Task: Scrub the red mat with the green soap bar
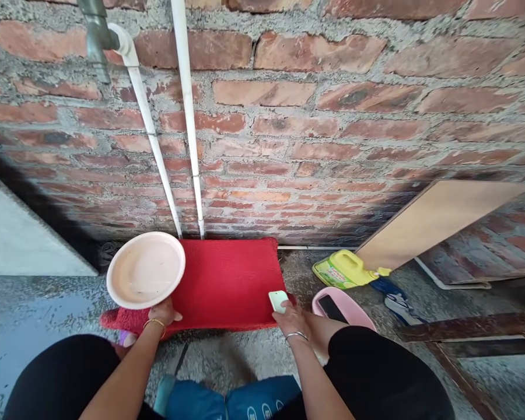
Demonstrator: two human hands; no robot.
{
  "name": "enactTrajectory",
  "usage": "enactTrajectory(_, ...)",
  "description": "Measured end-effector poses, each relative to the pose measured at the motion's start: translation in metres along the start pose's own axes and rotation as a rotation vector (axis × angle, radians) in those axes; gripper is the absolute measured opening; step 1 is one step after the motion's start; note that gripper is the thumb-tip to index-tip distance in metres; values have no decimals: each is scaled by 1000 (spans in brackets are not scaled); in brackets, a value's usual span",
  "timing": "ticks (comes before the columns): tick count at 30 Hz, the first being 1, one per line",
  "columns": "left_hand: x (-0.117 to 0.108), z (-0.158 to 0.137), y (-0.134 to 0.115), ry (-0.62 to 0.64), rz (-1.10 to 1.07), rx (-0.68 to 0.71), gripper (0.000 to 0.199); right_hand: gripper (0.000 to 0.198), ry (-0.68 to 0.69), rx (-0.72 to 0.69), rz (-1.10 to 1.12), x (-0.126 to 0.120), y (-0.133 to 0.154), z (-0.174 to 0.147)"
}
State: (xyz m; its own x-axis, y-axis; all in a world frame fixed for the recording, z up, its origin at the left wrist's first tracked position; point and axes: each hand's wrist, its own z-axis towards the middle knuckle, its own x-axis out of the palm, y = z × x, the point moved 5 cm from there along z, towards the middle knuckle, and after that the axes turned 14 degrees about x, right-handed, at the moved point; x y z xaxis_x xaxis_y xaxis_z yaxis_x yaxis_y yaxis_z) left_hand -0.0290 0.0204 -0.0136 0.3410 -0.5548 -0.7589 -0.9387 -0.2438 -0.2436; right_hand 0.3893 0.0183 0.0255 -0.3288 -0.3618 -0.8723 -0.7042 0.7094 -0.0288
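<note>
While our left hand point(163, 315) pinches the plate point(146, 269) level by its rim, our right point(294, 321) closes on soap point(278, 301) over the mat point(225, 286), ready for scrubbing.

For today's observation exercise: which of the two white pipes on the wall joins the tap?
The slanting left pipe bends into the tap; the straighter right pipe runs up past it.

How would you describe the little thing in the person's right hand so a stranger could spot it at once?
Start at the brick wall and drop to the red mat on the floor below the two white pipes. At the mat's near right corner, the right hand pinches a small pale green bar, likely soap. It is far smaller than the round plate in the left hand.
</note>
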Motion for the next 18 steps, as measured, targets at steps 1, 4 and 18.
enactTrajectory(1, 0, 0, 1, 3, -3, -5, 82, 38, -9, 34, 17, 0, -6, 7)
enactTrajectory(4, 4, 4, 4, 4, -7, -9, 85, 41, -60, 120, 102, -6, -17, 24)
enactTrajectory(18, 18, 22, 20, -60, 10, -12, 66, 43, -87, 113, 130, -32, 24, 23)
